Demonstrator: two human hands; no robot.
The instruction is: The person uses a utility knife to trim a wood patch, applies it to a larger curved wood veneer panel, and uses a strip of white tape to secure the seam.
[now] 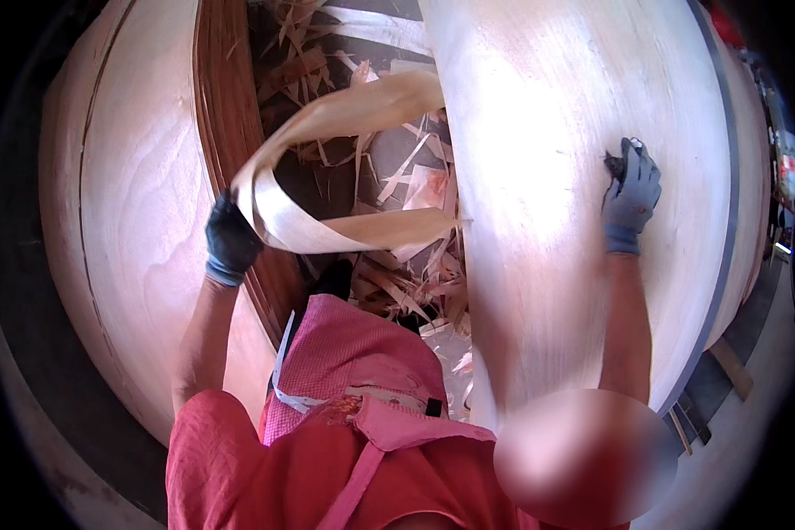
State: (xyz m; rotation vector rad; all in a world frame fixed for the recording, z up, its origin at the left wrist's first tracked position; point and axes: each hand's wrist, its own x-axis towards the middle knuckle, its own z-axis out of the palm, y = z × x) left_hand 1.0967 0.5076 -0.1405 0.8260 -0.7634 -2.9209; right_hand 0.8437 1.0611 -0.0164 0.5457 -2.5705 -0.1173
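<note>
My left hand [230,240], in a dark glove with a grey-blue cuff, is closed on a long, thin strip of wood veneer [353,231]. The strip bends into a wide loop over the gap, and both its ends reach toward the right-hand wood sheet [539,221]. On that pale sheet, toward its right side, rests my right hand [632,193] in a grey glove. Its fingers are curled, with a dark patch by the thumb; whether that is the glove's coating or a held thing is unclear.
A stack of veneer sheets [141,194] stands at my left, its layered brown edge [225,97] facing the gap. Torn veneer scraps [424,185] litter the floor between the stacks. Wooden pieces [730,369] lie beyond the right stack.
</note>
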